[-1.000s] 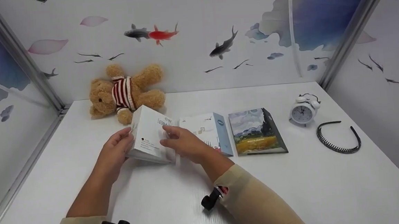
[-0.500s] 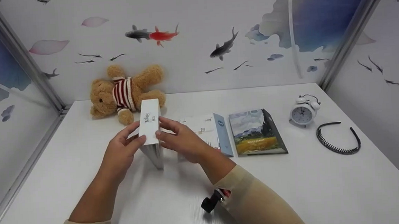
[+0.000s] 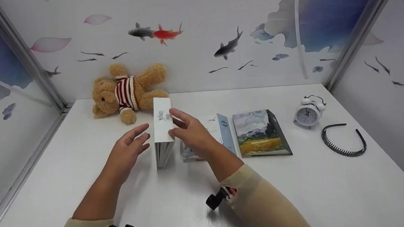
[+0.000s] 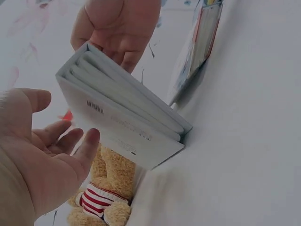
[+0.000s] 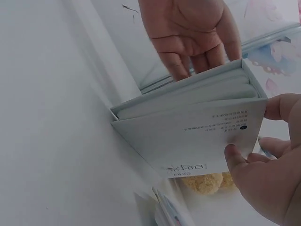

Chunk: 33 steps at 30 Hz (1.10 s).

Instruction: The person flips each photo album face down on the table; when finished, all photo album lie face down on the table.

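A white book [image 3: 162,124] stands upright on the white table [image 3: 298,192], spine up and page edges toward me. My right hand [image 3: 180,127] pinches its top right side, thumb on the spine edge and fingers against the cover. My left hand [image 3: 135,140] hovers with straight fingers just left of the book, apart from it. In the left wrist view the book [image 4: 122,122] leans between my left hand [image 4: 51,146] and the right palm [image 4: 117,28]. The right wrist view shows my right hand [image 5: 263,150] holding the book [image 5: 197,127] by its cover, with the left palm [image 5: 193,33] behind it.
A teddy bear [image 3: 127,91] in a striped sweater lies at the back left. A pale blue book [image 3: 224,133] and a landscape-cover book [image 3: 259,132] lie right of my hands. An alarm clock [image 3: 306,113] and a black hairband [image 3: 343,138] sit far right. Printed walls enclose three sides.
The white book went from tilted in both hands to standing upright on its edge, slightly further right. My left hand let go and opened beside it.
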Motion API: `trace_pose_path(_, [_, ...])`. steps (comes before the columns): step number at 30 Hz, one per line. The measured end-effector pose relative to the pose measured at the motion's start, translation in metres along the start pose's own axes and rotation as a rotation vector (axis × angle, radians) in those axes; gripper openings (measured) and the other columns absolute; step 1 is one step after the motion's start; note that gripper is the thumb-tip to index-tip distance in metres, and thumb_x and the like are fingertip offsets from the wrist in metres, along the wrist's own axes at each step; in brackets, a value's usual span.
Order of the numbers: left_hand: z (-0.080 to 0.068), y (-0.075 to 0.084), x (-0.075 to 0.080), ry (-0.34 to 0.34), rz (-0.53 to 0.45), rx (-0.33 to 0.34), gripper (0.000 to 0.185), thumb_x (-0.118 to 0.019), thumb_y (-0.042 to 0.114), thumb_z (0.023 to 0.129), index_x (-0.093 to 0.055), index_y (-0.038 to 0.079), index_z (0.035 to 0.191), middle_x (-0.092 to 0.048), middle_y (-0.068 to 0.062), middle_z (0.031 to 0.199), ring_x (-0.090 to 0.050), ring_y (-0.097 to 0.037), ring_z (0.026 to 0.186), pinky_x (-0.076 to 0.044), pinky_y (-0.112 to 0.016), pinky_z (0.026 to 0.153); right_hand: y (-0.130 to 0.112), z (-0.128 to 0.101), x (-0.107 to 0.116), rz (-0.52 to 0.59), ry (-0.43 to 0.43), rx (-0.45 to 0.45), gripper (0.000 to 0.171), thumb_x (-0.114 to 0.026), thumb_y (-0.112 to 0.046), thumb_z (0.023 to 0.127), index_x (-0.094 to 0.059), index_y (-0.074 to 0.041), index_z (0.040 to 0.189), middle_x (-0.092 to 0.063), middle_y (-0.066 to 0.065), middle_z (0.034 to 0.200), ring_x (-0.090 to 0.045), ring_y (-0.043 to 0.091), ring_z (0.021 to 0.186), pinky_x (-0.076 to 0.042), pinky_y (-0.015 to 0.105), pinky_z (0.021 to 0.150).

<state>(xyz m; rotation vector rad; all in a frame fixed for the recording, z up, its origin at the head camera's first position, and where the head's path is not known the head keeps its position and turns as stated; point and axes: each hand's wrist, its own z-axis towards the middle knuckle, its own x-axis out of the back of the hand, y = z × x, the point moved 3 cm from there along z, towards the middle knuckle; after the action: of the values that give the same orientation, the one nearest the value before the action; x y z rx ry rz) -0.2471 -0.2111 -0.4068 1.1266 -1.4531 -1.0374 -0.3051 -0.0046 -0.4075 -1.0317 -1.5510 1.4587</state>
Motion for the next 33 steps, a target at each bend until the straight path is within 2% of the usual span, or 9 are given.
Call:
trace_pose_path(4, [0.006,-0.012,0.001,-0.051,0.026,0.091,0.067,-0.054,0.042,0.111,-0.033,0.016,0.169,-0.026,-0.004,0.179,-0.033,-0.029,0.164,-0.034,-0.05,0.132,-0.002,0.001,0.003,-0.036,0.015,0.001,0.069,-0.065,-0.009,0.098,-0.048,-0.028,0.162,-0.035,-0.018,0.174,-0.039,0.017,0.161,-0.042,0.041,0.127])
trace_pose_path(7, [0.009,-0.021,0.002,-0.088,0.018,0.119,0.07,-0.055,0.041,0.111,-0.029,0.013,0.17,-0.022,-0.005,0.181,-0.025,-0.029,0.167,-0.029,-0.051,0.134,-0.002,0.002,0.002,-0.056,0.02,-0.009,0.069,-0.063,-0.01,0.098,-0.048,-0.025,0.163,-0.033,-0.021,0.174,-0.038,0.017,0.162,-0.043,0.038,0.126])
trace_pose_path(12, [0.013,-0.028,0.005,-0.124,0.046,0.128,0.075,-0.056,0.042,0.11,-0.024,0.015,0.172,-0.013,-0.006,0.183,-0.012,-0.031,0.17,-0.019,-0.055,0.136,0.003,0.004,0.0,-0.085,0.033,-0.019,0.071,-0.064,-0.01,0.095,-0.047,-0.024,0.163,-0.032,-0.02,0.175,-0.037,0.018,0.162,-0.042,0.038,0.127])
trace_pose_path(15, [0.014,-0.031,0.007,-0.14,0.066,0.126,0.076,-0.057,0.041,0.11,-0.023,0.015,0.172,-0.01,-0.008,0.183,-0.009,-0.032,0.17,-0.017,-0.056,0.137,0.008,0.005,0.0,-0.118,0.047,-0.026,0.067,-0.064,-0.012,0.096,-0.051,-0.025,0.16,-0.034,-0.019,0.174,-0.036,0.015,0.162,-0.04,0.037,0.128])
trace_pose_path(19, [0.015,-0.034,0.008,-0.125,0.074,0.132,0.081,-0.062,0.044,0.107,-0.023,0.015,0.172,-0.013,-0.012,0.182,-0.016,-0.034,0.169,-0.017,-0.057,0.137,0.014,0.007,-0.001,-0.166,0.064,-0.031,0.058,-0.067,-0.017,0.099,-0.058,-0.025,0.156,-0.037,-0.018,0.173,-0.034,0.014,0.163,-0.036,0.037,0.13])
trace_pose_path(22, [0.017,-0.036,0.01,-0.087,0.1,0.151,0.084,-0.066,0.049,0.104,-0.026,0.018,0.171,-0.014,-0.011,0.182,-0.019,-0.034,0.168,-0.018,-0.06,0.136,0.017,0.009,-0.002,-0.186,0.064,-0.025,0.055,-0.069,-0.02,0.101,-0.058,-0.024,0.156,-0.036,-0.017,0.173,-0.034,0.015,0.163,-0.035,0.038,0.131])
trace_pose_path(28, [0.018,-0.039,0.014,-0.019,0.154,0.153,0.085,-0.071,0.05,0.1,-0.034,0.016,0.169,-0.015,-0.01,0.182,-0.014,-0.037,0.169,-0.021,-0.059,0.135,0.023,0.008,-0.005,-0.194,0.01,-0.008,0.062,-0.073,-0.031,0.101,-0.052,-0.027,0.16,-0.035,-0.015,0.175,-0.03,0.019,0.165,-0.032,0.043,0.133])
trace_pose_path(33, [0.02,-0.041,0.019,0.009,0.193,0.125,0.081,-0.073,0.045,0.1,-0.039,0.014,0.167,-0.013,-0.008,0.182,-0.004,-0.036,0.17,-0.014,-0.059,0.137,0.03,0.007,-0.008,-0.202,-0.066,0.003,0.07,-0.078,-0.033,0.098,-0.05,-0.028,0.162,-0.035,-0.007,0.176,-0.029,0.023,0.165,-0.03,0.045,0.134])
